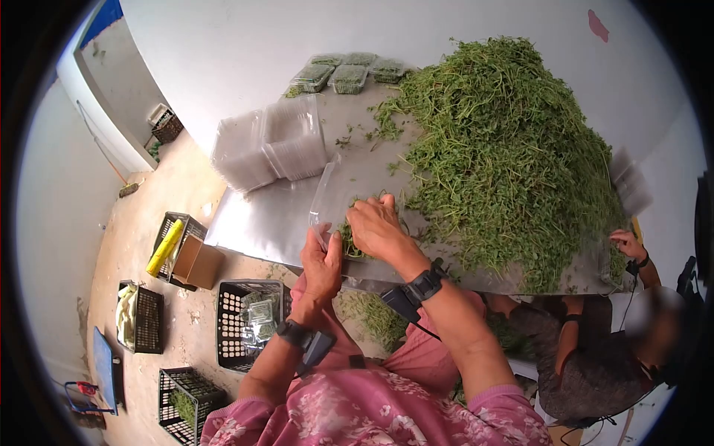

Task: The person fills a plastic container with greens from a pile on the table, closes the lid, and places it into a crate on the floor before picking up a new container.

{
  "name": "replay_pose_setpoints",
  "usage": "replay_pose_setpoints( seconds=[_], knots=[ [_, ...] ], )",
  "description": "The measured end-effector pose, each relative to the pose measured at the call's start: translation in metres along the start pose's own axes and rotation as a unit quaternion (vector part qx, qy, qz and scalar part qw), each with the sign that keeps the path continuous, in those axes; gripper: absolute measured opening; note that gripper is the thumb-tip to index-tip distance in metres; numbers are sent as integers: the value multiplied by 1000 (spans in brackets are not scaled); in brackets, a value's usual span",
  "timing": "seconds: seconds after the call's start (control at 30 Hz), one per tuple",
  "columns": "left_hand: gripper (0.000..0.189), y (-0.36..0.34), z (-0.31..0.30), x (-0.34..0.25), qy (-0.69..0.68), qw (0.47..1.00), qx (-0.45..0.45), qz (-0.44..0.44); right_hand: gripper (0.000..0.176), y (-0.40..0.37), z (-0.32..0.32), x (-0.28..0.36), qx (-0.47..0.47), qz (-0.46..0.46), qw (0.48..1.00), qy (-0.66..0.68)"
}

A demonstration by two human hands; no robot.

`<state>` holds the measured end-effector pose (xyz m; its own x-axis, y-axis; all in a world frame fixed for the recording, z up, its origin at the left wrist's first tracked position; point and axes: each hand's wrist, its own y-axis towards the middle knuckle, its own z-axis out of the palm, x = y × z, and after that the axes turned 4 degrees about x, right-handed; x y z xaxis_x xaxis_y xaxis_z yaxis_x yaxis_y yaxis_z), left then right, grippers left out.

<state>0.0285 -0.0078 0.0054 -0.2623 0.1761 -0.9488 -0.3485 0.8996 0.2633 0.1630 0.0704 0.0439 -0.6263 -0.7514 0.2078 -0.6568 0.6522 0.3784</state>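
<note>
My left hand (321,262) grips the near edge of a clear plastic clamshell box (325,199) that stands open on the metal table (256,219). Beside it, my right hand (378,227) presses a bunch of green herb sprigs (348,239) down into the box, fingers curled over them. A big heap of the same green herbs (506,149) covers the table just right of both hands. Both wrists wear black bands.
Stacks of empty clear boxes (271,145) stand left of my hands; filled boxes (349,74) sit at the table's far end. Black crates (249,321) stand on the floor at left. Another person's hand (626,244) reaches the heap at right.
</note>
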Motion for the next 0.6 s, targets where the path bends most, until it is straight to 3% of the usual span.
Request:
replay_pose_setpoints(
  seconds=[0.23,0.33,0.6],
  knots=[
    [25,-1,1,15,-6,1000,-2,10,11,-14,-13,3,-76,15,995,57],
    [26,-1,0,15,2,1000,-3,12,4,-7,-21,-2,-160,17,983,88],
    [26,-1,1,4,26,998,-14,61,3,-14,1,10,-27,-24,997,61]
  ],
)
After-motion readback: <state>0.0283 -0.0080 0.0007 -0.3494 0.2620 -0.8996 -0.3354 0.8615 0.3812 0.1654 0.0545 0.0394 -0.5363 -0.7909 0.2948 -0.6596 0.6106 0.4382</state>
